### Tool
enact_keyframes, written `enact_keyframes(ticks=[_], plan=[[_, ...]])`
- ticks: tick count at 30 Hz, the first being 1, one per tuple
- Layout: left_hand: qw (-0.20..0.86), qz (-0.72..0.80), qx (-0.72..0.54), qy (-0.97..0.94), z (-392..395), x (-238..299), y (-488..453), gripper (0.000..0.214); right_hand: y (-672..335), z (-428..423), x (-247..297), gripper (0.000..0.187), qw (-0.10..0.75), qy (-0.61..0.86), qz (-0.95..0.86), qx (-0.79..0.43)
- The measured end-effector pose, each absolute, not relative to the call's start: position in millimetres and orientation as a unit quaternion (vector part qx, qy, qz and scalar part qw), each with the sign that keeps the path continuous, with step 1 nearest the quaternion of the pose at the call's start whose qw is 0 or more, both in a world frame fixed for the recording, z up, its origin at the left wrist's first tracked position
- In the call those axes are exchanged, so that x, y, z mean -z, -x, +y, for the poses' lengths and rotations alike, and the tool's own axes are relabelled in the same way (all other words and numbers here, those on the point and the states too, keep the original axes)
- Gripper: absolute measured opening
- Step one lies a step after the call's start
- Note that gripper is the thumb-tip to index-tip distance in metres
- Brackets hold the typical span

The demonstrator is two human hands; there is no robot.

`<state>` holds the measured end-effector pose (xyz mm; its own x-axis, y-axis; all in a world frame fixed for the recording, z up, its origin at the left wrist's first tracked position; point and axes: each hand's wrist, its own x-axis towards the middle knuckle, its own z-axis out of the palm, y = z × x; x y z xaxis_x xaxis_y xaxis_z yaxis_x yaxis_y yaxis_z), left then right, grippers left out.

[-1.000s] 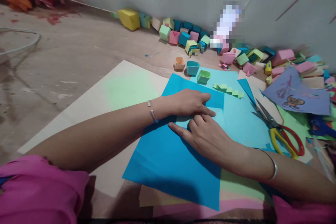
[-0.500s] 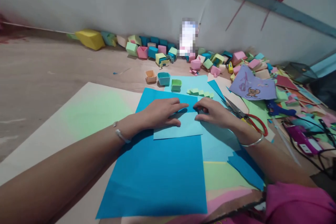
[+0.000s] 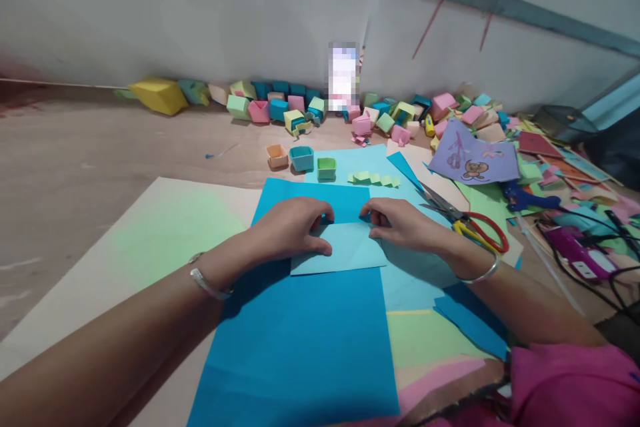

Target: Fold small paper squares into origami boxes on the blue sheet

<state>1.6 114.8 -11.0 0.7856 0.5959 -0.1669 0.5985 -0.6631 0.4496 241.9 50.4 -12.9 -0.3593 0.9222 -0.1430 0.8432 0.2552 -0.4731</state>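
A light blue piece of paper (image 3: 345, 253), seemingly folded, lies across a larger deep blue sheet (image 3: 310, 333). At its upper left, my left hand (image 3: 293, 230) rests with the thumb on the paper and the fingers curled over its top edge. My right hand (image 3: 403, 223) pinches the upper right corner, its fingertips partly hidden. Beyond the hands stand three small folded paper boxes: an orange one (image 3: 277, 157), a teal one (image 3: 301, 159) and a green one (image 3: 327, 169). A zigzag green paper strip (image 3: 374, 179) lies to their right.
Scissors (image 3: 465, 217) with red and yellow handles lie right of my right hand. Farther right are a blue glue gun (image 3: 530, 199), a magenta power strip (image 3: 580, 253) and cables. Folded paper boxes line the wall beside a blurred bright screen (image 3: 343, 77).
My left hand has drawn back slightly left, and its outstretched index finger has curled in at the paper's edge. The right hand stays at the corner. The view has shifted a little.
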Motion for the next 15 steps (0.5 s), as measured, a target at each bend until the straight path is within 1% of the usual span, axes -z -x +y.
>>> enact_keyframes(ticks=[4, 7, 11, 15], plan=[[0.251, 0.343, 0.015, -0.905, 112.9, 9.4, -2.8, 0.041, -243.0, 50.1, 10.1, 0.014, 0.046, 0.578, -0.791, -0.195], [0.240, 0.342, 0.017, -0.908, 110.1, 9.1, -3.7, 0.041, -244.3, 49.3, 9.5, 0.012, 0.039, 0.560, -0.803, -0.199], [0.223, 0.352, 0.008, -0.909, 105.3, 8.0, -4.3, 0.041, -243.3, 46.4, 9.0, 0.009, 0.055, 0.543, -0.817, -0.185], [0.278, 0.381, 0.010, -0.882, 103.0, 7.9, -2.8, 0.042, -239.9, 44.7, 7.5, 0.008, 0.087, 0.535, -0.810, -0.226]])
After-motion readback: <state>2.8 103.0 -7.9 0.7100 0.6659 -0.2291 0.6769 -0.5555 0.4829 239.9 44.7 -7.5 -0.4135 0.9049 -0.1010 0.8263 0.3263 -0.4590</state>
